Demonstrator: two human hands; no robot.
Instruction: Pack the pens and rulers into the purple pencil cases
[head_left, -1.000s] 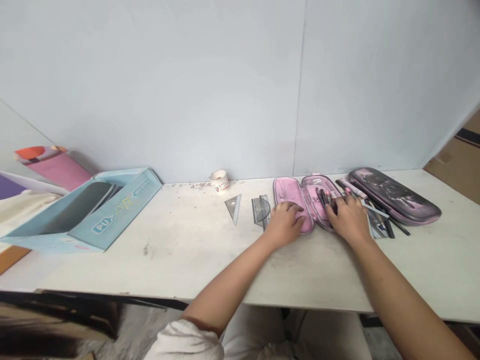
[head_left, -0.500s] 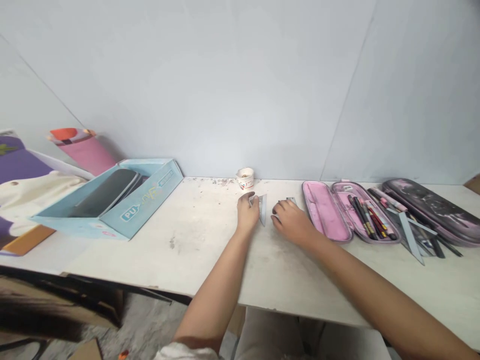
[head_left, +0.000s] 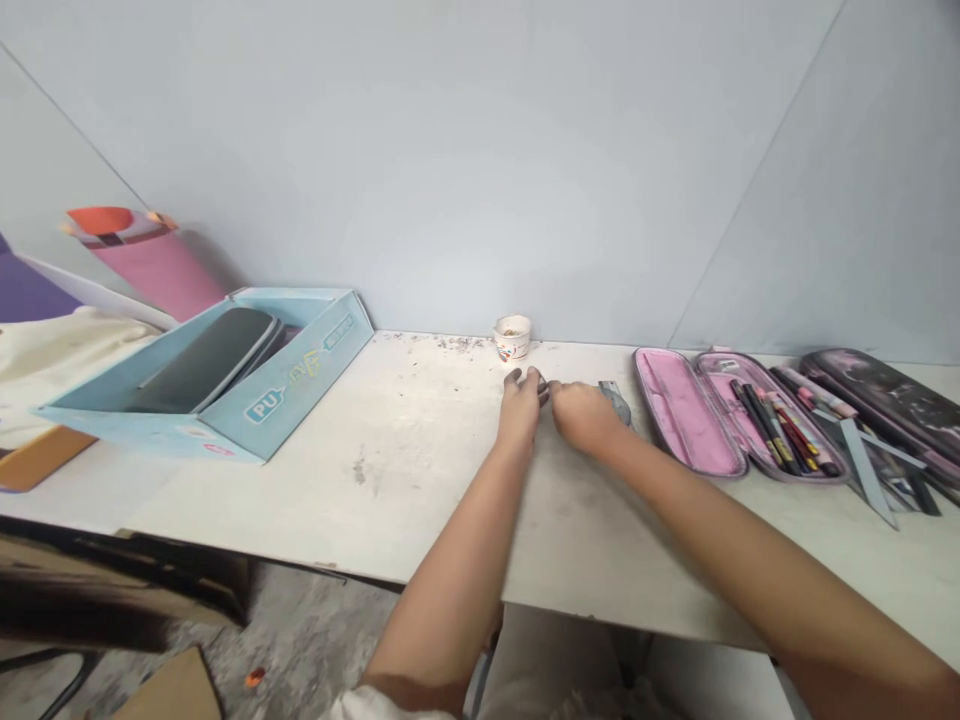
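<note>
The person is leaning both forearms in across a white-topped table [head_left: 420, 480], with the left hand [head_left: 519, 408] and the right hand [head_left: 581, 416] coming together near its back edge, almost touching. The left hand is standing on its fingertips, with the fingers [head_left: 525, 380] curled downward and bunched. Whether they are pinching anything is impossible to tell, because the hand hides what is beneath it. The right hand is lying flatter, its fingers pressed together and pointing toward the left hand, and it is not clearly gripping anything. Just beyond its knuckles, a grey see-through plastic drawing tool [head_left: 615, 402] is lying on the table, partly covered by the hand and angled slightly; its exact kind is hidden. To the right are one open pink pencil case [head_left: 679, 412], its one compartment bare and the other packed with pens, and one closed dark pencil case [head_left: 874, 388]. One clear set square [head_left: 866, 470] is resting among loose pens beside them. One paper cup [head_left: 512, 337] is standing by the wall, and one pale blue cardboard box [head_left: 292, 375] is holding a dark flat case [head_left: 202, 360].
</note>
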